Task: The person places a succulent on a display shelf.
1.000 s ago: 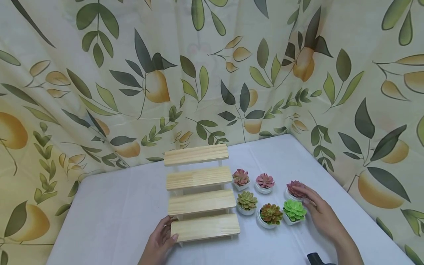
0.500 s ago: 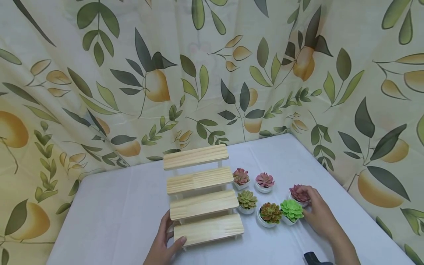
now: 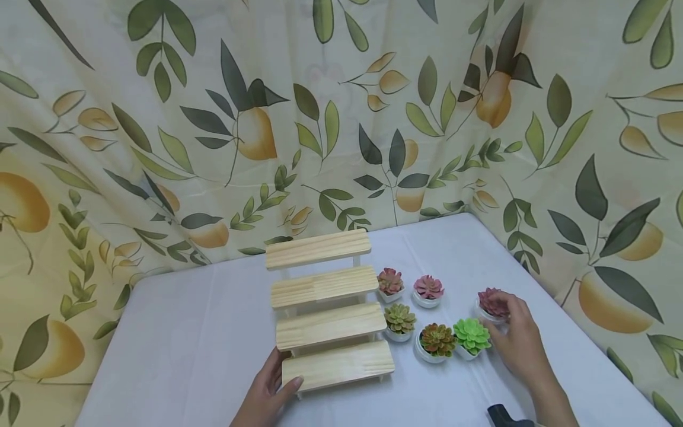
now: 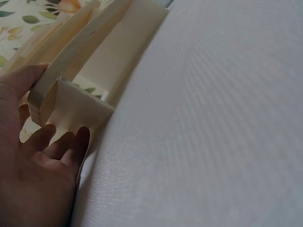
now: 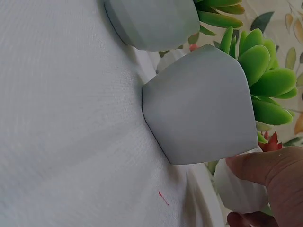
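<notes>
A four-tier wooden stand point(image 3: 331, 326) with pale boards rises near the table's middle. My left hand point(image 3: 261, 388) grips the left end of its lowest board, thumb on top; in the left wrist view its fingers curl by the white side support point(image 4: 78, 106). At right, my right hand point(image 3: 520, 341) holds a dark pink artificial succulent point(image 3: 491, 302) in a white round pot, the thumb point(image 5: 265, 168) against the pot point(image 5: 239, 191). Just left of that hand sits a bright green succulent point(image 3: 472, 336), its angular white pot point(image 5: 199, 109) filling the right wrist view.
Between stand and right hand are a rust-orange succulent point(image 3: 437, 340), an olive one point(image 3: 400, 318), a pink one point(image 3: 428, 287) and a reddish one point(image 3: 391, 281). A black object point(image 3: 507, 416) lies at the front edge. A leaf-patterned curtain point(image 3: 341, 118) borders the white table point(image 3: 181, 338).
The stand has shifted slightly right and turned a little under my left hand. My right hand has closed round the dark pink succulent and moved it a little to the right, away from the green one.
</notes>
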Demonstrator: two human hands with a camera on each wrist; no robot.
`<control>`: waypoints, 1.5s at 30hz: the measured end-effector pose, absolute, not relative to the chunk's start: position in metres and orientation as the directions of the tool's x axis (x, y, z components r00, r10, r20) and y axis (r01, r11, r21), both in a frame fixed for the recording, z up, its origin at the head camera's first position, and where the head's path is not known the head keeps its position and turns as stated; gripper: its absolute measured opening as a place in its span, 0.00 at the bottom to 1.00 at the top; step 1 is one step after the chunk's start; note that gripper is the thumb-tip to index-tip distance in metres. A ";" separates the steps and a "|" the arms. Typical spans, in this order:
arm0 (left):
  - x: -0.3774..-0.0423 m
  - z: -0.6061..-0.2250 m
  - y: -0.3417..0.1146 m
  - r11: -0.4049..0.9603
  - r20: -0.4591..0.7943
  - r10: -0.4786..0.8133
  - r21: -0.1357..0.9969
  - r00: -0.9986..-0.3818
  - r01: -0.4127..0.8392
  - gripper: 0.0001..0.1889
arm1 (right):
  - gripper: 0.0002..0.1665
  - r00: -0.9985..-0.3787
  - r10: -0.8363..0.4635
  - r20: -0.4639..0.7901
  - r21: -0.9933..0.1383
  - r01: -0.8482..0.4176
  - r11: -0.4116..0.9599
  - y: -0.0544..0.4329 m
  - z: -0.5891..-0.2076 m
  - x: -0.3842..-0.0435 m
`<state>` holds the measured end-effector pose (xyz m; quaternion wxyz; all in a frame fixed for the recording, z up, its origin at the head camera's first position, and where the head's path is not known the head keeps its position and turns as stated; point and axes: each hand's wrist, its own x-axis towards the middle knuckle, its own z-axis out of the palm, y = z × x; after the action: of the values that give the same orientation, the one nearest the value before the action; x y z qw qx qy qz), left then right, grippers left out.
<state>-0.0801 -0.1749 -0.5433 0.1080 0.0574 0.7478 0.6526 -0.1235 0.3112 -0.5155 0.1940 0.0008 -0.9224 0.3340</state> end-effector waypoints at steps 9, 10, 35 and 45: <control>-0.077 -0.549 -0.185 0.015 0.019 0.269 1.000 -0.963 0.024 0.16 | 0.33 -0.907 0.191 0.374 -0.616 -0.090 0.783 0.314 -0.516 -0.122; -0.076 -0.549 -0.186 0.029 0.019 0.271 0.999 -0.962 0.028 0.13 | 0.34 -0.905 0.193 0.378 -0.619 -0.092 0.780 0.314 -0.516 -0.122; -0.054 -0.553 -0.163 -0.024 0.031 0.026 0.999 -0.999 0.031 0.20 | 0.40 -0.849 0.134 0.511 -0.738 -0.353 0.576 0.260 -0.447 -0.135; -0.054 -0.552 -0.169 0.018 0.017 0.068 1.000 -0.998 0.018 0.21 | 0.50 -0.889 0.028 0.456 -0.760 -0.373 0.533 0.202 -0.407 -0.161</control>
<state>-0.0542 -0.1687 -0.5516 0.0177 0.0300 0.7134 0.6999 -0.1611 0.2020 -0.4071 0.2122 0.1015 -0.8493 0.4726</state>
